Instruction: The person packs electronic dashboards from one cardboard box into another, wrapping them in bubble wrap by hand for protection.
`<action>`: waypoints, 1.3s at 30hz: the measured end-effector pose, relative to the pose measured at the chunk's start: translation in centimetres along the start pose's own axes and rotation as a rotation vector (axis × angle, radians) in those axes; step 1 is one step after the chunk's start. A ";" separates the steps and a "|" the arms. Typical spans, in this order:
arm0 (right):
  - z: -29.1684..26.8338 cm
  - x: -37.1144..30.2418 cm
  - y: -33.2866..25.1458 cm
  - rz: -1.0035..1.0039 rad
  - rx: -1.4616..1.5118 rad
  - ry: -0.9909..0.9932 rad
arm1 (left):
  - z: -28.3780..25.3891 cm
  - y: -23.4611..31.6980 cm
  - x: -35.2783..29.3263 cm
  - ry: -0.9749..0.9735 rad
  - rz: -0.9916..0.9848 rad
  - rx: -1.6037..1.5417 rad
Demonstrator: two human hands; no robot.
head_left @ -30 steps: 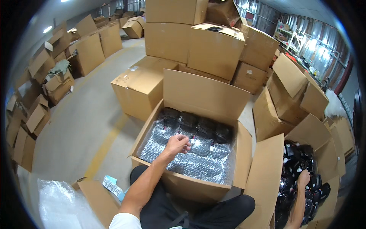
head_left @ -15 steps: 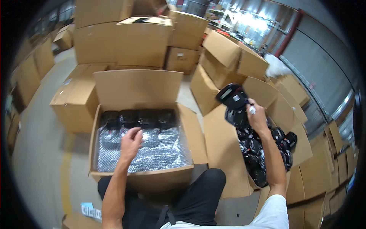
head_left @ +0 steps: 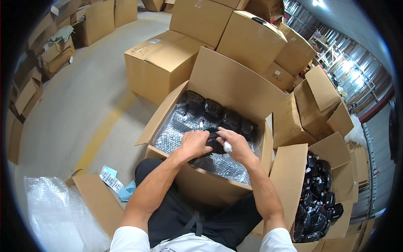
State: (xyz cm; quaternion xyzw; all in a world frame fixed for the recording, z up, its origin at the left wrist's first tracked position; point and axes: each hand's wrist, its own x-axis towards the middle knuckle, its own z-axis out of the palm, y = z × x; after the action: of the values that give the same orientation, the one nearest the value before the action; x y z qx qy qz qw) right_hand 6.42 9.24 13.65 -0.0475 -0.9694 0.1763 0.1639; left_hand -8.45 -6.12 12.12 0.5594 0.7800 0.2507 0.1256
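Both my hands are inside an open cardboard box (head_left: 210, 188) lined with bubble wrap (head_left: 230, 165). Along its far side stands a row of black items in clear plastic (head_left: 214, 110), some with small white connectors. My left hand (head_left: 193, 145) is closed, its fingers curled at the edge of a black plastic-wrapped item (head_left: 217, 148) lying on the bubble wrap. To its right, my right hand (head_left: 236, 146) reaches over that same item with fingers extended and apart. A small white piece shows at its fingers. The hands partly hide the item, so its exact kind is unclear.
At the right, another open carton (head_left: 287, 180) holds many black wrapped items (head_left: 317, 189). Closed cartons (head_left: 163, 63) are stacked beyond the box. Lower left lie a bubble-wrap sheet (head_left: 58, 214), a carton flap (head_left: 96, 201) and blue-white labels (head_left: 115, 182).
My right hand has brought a black wrapped item from the right carton into the lined box. My left hand has met it there. The view has turned and shifted.
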 end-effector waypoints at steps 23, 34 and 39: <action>-5.6 -0.3 -3.5 -0.005 0.320 0.522 | 2.7 -0.3 4.5 0.330 -0.289 -1.595; 1.2 -0.4 0.6 0.706 1.185 0.526 | 0.8 0.8 3.6 0.575 -0.235 -0.513; -1.6 0.1 7.1 0.801 1.308 0.618 | 0.4 -1.2 3.9 0.632 -0.320 -0.590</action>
State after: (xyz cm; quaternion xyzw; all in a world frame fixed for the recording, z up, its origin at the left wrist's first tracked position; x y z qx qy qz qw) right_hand 7.08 16.41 12.52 -0.3309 -0.4920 0.7289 0.3422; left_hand -10.58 -2.66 11.45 0.2684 0.7518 0.5979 0.0727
